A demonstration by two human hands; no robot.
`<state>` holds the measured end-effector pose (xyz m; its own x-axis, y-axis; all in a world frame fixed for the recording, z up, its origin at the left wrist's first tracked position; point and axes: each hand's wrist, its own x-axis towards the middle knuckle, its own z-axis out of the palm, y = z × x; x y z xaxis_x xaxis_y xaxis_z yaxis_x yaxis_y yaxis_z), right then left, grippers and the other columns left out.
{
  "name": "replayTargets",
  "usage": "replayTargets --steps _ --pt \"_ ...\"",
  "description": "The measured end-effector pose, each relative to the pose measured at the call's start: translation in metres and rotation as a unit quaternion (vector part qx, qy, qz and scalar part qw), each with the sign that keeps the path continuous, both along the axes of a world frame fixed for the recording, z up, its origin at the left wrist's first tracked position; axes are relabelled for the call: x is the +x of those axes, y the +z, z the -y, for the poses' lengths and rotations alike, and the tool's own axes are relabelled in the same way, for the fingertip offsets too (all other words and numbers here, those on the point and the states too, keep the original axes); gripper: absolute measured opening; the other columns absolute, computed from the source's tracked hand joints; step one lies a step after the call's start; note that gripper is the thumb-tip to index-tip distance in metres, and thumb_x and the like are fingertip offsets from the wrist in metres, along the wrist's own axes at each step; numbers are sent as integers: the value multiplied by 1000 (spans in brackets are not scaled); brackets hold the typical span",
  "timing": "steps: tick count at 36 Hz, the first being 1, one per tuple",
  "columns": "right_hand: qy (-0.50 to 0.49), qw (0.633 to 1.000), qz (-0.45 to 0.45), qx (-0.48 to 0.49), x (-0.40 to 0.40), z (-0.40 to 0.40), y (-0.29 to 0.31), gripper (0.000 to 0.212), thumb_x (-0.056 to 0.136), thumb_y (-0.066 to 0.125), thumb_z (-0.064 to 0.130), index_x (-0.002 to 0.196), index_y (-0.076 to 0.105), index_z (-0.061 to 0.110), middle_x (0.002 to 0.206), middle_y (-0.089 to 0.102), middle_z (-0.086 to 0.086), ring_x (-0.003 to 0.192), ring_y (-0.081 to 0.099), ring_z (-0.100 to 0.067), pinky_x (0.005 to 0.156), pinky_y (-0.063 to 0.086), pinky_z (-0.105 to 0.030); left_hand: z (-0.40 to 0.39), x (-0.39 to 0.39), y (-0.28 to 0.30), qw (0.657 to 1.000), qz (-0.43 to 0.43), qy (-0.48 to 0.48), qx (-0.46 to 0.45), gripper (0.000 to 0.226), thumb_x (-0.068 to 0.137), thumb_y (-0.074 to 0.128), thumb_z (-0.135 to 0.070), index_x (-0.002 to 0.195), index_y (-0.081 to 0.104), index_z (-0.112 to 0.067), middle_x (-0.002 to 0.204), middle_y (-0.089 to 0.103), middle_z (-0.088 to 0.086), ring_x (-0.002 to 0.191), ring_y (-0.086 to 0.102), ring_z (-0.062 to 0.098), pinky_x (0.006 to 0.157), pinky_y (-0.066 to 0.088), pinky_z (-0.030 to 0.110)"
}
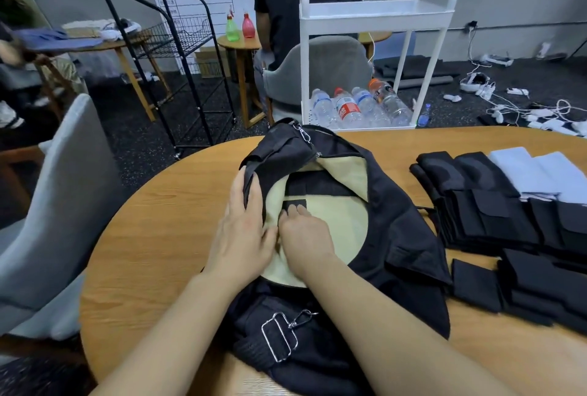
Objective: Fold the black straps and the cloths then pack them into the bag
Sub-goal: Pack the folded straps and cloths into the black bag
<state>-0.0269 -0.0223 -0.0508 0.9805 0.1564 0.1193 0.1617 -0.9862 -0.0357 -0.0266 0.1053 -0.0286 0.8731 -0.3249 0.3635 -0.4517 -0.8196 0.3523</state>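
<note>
Black folded strap point(294, 205) inside bag point(403, 230)

We see the black bag point(397, 221) lying open on the wooden table point(152, 256), its pale yellow lining turned up toward us. A folded black strap point(294, 205) lies inside it on the lining, with more dark folded material deeper in the opening. To the right of the bag, folded black straps point(495, 217) sit in stacked rows, some of them just beside its edge. Two folded white cloths point(540, 173) rest at the far end of those rows, well apart from the bag.
</note>
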Motion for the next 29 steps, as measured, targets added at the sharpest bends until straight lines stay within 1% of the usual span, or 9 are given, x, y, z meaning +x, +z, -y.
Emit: replayTargets --steps 5,8,10,12,14,16,21,26,29 --pt "-19 999 42 19 4 0 -8 25 82 61 9 107 60 8 104 59 -6 100 55 -21 77 47 -26 1 -1 -1 1000 -7 1 11 87 89 63 -21 155 8 -9 159 -12 -3 144 27 32 106 42 44" --pt "13 999 47 3 4 1 -16 37 87 41 5 124 47 -1 117 52 -14 113 47 -29 96 44 -33 1 -2 -1 1000 -7 4 17 86 89 63 -21 155 8 -9 159 -13 -3 143 27 32 105 43 45" --pt "9 999 42 -17 -1 3 -10 42 86 32 6 126 42 -1 120 49 -17 115 44 -32 99 42 -37 1 -2 0 1000 -6 6 18 86 90 62 -22 155 8 -9 159 -13 -4 143 28 32 105 42 44" --pt "2 998 60 -32 -6 3 -9 33 83 48 8 115 52 3 111 54 -14 106 50 -31 87 47 -35 1 -2 -1 1000 -8 10 18 86 90 62 -22 155 8 -9 158 -14 -5 143 27 32 107 41 44" --pt "-5 998 54 -28 -10 1 -8 22 67 69 12 88 62 10 85 60 -7 79 57 -25 65 46 -32 2 -2 -1 1000 -5 12 17 86 89 63 -21 155 9 -8 158 -13 -4 142 29 34 107 41 45" --pt "-10 998 53 -21 -9 1 -10 20 58 76 14 74 64 14 72 59 -3 66 56 -22 56 41 -28 2 -2 -1 1000 -2 13 18 86 89 63 -20 154 10 -7 158 -12 -4 141 30 35 107 41 46" --pt "18 999 30 -12 -7 5 -5 28 90 48 9 118 52 6 118 51 -9 110 48 -28 86 42 -33 3 -2 0 999 -5 16 27 85 90 62 -22 155 9 -7 159 -13 -1 142 28 34 106 42 46" --pt "14 1000 19 -11 -3 7 -4 32 90 49 7 122 48 5 124 49 -11 116 46 -28 90 44 -34 4 -3 0 999 -5 20 34 85 91 62 -23 155 9 -8 159 -15 -2 142 28 33 106 41 44" --pt "8 1000 29 -4 -3 7 -4 31 89 49 5 120 49 5 122 49 -10 114 46 -28 83 43 -33 4 -2 -1 999 -5 22 41 84 91 61 -23 155 9 -8 159 -15 -2 141 29 33 105 42 44"
